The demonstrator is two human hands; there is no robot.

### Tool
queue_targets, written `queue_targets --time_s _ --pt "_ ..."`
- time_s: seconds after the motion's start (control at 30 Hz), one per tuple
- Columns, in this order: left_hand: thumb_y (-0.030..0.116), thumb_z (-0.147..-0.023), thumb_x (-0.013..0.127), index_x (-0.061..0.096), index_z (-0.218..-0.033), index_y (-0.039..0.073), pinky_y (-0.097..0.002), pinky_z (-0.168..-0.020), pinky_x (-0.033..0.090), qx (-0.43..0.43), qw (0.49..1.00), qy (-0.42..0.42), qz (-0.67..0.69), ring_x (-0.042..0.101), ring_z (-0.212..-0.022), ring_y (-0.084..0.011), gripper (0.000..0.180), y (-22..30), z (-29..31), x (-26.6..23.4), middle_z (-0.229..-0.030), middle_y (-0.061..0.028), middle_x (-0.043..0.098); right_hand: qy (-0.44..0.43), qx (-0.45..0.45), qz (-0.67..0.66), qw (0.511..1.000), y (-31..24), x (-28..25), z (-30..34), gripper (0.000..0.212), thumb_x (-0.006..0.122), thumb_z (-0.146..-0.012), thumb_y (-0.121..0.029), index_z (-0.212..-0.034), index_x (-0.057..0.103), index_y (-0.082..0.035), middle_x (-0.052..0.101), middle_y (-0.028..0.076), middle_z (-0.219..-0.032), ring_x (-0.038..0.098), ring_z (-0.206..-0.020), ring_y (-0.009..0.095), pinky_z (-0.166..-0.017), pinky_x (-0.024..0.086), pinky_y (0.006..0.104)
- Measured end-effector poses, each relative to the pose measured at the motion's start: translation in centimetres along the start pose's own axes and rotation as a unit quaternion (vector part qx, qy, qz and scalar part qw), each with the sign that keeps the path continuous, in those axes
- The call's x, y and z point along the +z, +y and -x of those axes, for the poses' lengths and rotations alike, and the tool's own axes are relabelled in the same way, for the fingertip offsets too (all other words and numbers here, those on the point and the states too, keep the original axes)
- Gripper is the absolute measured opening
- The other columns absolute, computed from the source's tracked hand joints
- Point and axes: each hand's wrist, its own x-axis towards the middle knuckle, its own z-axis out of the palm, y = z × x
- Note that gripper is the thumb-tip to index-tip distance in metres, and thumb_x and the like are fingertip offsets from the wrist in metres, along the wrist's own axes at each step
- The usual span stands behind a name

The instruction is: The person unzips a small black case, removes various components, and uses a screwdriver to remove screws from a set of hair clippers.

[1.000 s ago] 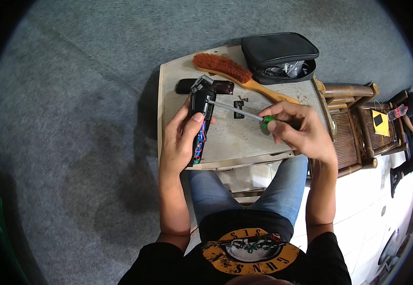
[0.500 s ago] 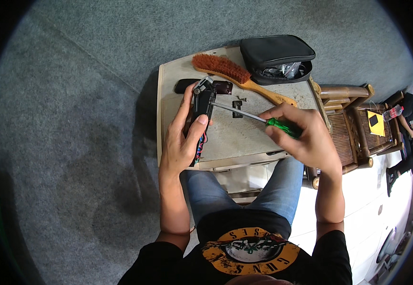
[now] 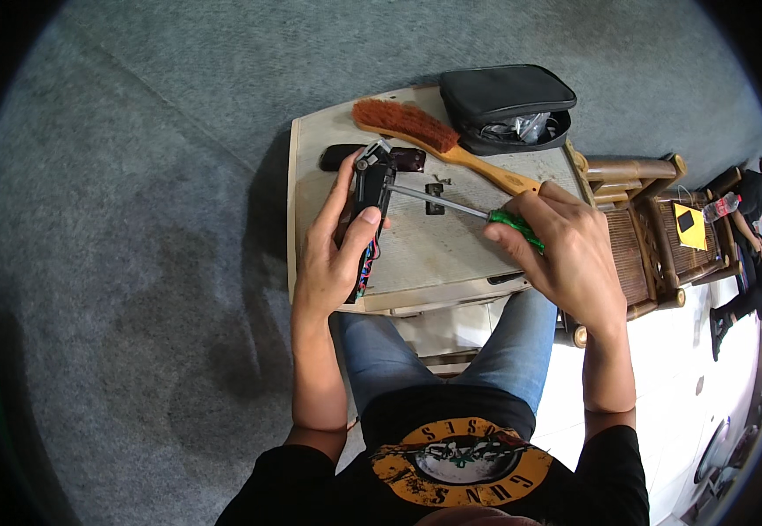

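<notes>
My left hand (image 3: 333, 254) is wrapped round an opened black hair clipper (image 3: 382, 187), thumb along its side, metal head pointing away. Red and blue wires (image 3: 368, 263) show at its near end. My right hand (image 3: 565, 250) grips the green handle of a screwdriver (image 3: 451, 202), whose shaft slants left. Its tip meets the clipper's right side; the exact contact point is too small to tell. Behind the clipper lies a dark glossy cover (image 3: 409, 159), partly hidden. A small black part (image 3: 434, 199) lies on the table beneath the shaft, with tiny metal pieces (image 3: 442, 181) beside it.
The pale small table (image 3: 433, 263) stands before my knees. On its far side are a brush (image 3: 407, 123) with reddish bristles and an unzipped black case (image 3: 508, 96) holding clear plastic. Bamboo chairs (image 3: 630, 254) stand at right, with a person (image 3: 753, 237) beyond them.
My right fingers have shifted on the screwdriver handle, and the hand is turned more over it. My left hand and the clipper stay nearly in place.
</notes>
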Motion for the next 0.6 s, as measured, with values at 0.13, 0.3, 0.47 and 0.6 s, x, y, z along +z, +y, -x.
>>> queue_targets --time_s 0.13,0.3,0.47,0.6 --pt "0.031 -0.11 0.068 0.046 -0.172 0.007 -0.0253 -0.08 0.053 -0.012 1.0 -0.005 0.007 0.063 -0.09 -0.0079 0.07 0.3 0.1 0.0 -0.11 -0.0043 0.072 0.029 -0.008 0.012 0.999 -0.2 0.5 -0.1 0.04 0.085 -0.097 -0.037 -0.109 0.07 -0.002 0.073 0.01 -0.087 0.073 -0.073 0.03 -0.064 0.052 0.046" --pt "0.031 -0.11 0.067 0.046 -0.172 0.007 -0.0249 -0.078 0.053 -0.03 0.999 -0.007 0.009 0.064 -0.089 -0.0074 0.07 0.7 0.0 -0.1 -0.11 -0.0039 0.072 -0.008 0.036 -0.022 0.999 -0.8 1.0 0.2 0.033 0.082 -0.099 -0.027 -0.113 0.065 -0.003 0.068 0.009 -0.092 0.077 -0.078 0.031 -0.063 0.06 0.0437" --pt "0.031 -0.11 0.067 0.046 -0.172 0.006 -0.0237 -0.077 0.051 -0.019 0.999 0.006 0.028 0.063 -0.088 -0.0069 0.069 0.2 0.0 -0.1 -0.109 -0.0028 0.071 0.041 -0.043 0.037 0.998 -0.1 1.7 0.8 0.033 0.082 -0.099 -0.024 -0.114 0.064 0.0 0.067 0.011 -0.096 0.077 -0.076 0.034 -0.062 0.061 0.0461" --pt "0.031 -0.11 0.066 0.046 -0.171 0.006 -0.0242 -0.08 0.052 -0.017 1.0 -0.006 0.015 0.063 -0.089 -0.0073 0.069 0.2 0.0 -0.2 -0.115 -0.0042 0.073 0.006 -0.013 0.023 1.0 -0.7 0.3 0.4 0.033 0.08 -0.1 -0.023 -0.12 0.065 -0.001 0.065 0.01 -0.098 0.076 -0.081 0.031 -0.069 0.063 0.045"
